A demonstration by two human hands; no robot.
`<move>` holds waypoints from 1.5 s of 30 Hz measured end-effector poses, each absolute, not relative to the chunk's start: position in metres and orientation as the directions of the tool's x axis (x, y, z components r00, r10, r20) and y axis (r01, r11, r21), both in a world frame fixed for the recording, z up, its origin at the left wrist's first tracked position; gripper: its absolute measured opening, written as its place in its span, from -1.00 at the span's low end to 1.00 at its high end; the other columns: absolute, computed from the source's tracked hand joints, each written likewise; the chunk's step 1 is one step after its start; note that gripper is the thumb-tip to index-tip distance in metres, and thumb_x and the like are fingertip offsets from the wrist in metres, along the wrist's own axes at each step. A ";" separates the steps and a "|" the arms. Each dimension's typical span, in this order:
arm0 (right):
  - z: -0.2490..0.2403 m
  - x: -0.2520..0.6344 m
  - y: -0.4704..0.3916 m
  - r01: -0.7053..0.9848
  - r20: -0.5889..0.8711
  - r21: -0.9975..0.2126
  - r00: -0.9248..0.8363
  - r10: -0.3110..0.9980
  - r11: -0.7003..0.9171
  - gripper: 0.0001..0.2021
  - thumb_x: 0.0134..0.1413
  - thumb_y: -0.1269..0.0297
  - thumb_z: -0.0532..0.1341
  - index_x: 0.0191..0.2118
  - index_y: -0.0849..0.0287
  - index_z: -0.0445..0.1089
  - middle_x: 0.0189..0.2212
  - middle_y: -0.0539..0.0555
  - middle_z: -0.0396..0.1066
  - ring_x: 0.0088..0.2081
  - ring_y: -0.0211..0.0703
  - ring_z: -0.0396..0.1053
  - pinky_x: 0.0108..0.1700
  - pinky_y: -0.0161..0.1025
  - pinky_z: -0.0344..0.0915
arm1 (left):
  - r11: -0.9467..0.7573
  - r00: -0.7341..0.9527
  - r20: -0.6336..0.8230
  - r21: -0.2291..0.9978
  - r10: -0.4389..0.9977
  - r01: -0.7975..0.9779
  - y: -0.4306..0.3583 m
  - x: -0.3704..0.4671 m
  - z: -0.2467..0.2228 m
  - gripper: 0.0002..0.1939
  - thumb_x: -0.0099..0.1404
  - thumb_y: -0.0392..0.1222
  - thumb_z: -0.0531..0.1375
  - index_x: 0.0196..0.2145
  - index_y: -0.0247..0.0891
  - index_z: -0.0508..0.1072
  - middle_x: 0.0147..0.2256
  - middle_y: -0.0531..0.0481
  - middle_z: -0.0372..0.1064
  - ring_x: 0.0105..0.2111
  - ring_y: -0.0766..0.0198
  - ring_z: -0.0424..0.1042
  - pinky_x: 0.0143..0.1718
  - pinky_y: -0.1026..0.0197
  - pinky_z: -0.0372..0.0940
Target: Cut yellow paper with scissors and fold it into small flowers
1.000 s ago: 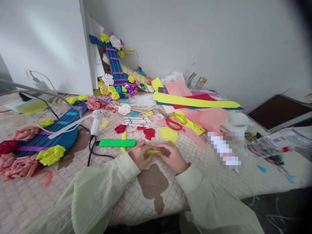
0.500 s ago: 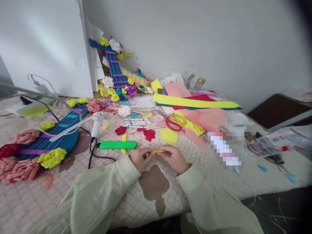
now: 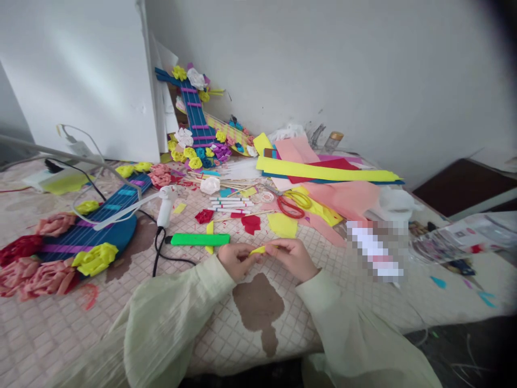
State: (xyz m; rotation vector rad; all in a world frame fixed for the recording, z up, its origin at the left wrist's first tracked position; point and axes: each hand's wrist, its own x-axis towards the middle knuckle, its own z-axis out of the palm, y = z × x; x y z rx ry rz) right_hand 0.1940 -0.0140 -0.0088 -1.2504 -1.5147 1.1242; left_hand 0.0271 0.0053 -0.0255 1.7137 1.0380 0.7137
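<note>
Between my two hands is a small piece of yellow paper (image 3: 258,250), narrow and seemingly folded, held just above the table. My left hand (image 3: 237,261) pinches its left end. The fingers of my right hand (image 3: 293,257) are closed on the other end. Just left of my left hand lies a green utility knife (image 3: 200,240), across a yellow strip (image 3: 209,229). Beyond my hands are a yellow paper sheet (image 3: 283,224) and red paper petals (image 3: 251,224).
A glue gun (image 3: 165,207) stands at left beside a blue paper guitar (image 3: 109,215) with paper flowers. Scissors (image 3: 291,207), several markers (image 3: 230,204) and coloured paper strips (image 3: 323,169) lie farther back. A decorated guitar (image 3: 196,116) leans on the wall.
My fingers have shifted slightly on the yellow paper, and more of it shows between them. The whole view has moved a little, so everything sits slightly farther right.
</note>
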 end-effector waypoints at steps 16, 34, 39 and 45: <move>0.000 0.184 -0.004 0.096 0.033 -0.994 -0.127 0.991 0.045 -0.86 -0.16 0.26 0.21 -0.48 0.23 0.38 -0.56 0.01 0.40 -0.49 -0.28 0.33 -0.39 -0.32 0.27 | 0.073 0.427 -0.085 0.996 0.900 0.044 0.007 0.027 -0.018 -0.70 0.00 -0.07 0.16 -0.39 -0.37 0.44 -0.49 -0.05 0.44 -0.74 0.50 0.23 -0.71 0.40 0.19; -0.007 0.178 -0.003 0.030 0.048 -0.998 0.015 0.999 0.048 -0.83 -0.18 0.22 0.22 -0.52 0.24 0.35 -0.61 -0.05 0.26 -0.56 -0.37 0.18 -0.48 -0.39 0.15 | 0.168 0.448 -0.134 0.985 0.884 -0.037 0.006 0.029 -0.018 -0.71 -0.03 -0.10 0.21 -0.38 -0.37 0.44 -0.50 -0.04 0.46 -0.70 0.43 0.34 -0.70 0.43 0.23; -0.006 0.177 -0.005 0.047 0.060 -0.997 -0.029 0.998 0.061 -0.83 -0.14 0.22 0.20 -0.51 0.25 0.34 -0.59 -0.03 0.27 -0.53 -0.34 0.19 -0.45 -0.38 0.15 | 0.197 0.399 -0.197 0.980 0.896 0.040 0.002 0.030 -0.012 -0.75 0.00 -0.13 0.19 -0.38 -0.36 0.43 -0.49 -0.05 0.46 -0.64 0.36 0.40 -0.88 0.50 0.02; -0.007 0.174 -0.007 0.091 0.097 -0.991 -0.053 0.994 0.101 -0.80 -0.09 0.21 0.15 -0.53 0.25 0.32 -0.61 -0.03 0.25 -0.53 -0.32 0.19 -0.46 -0.37 0.14 | 0.197 0.355 -0.219 0.976 0.909 0.096 0.000 0.032 -0.009 -0.81 0.00 -0.21 0.19 -0.41 -0.36 0.44 -0.57 -0.01 0.45 -0.68 0.39 0.37 -0.88 0.51 0.03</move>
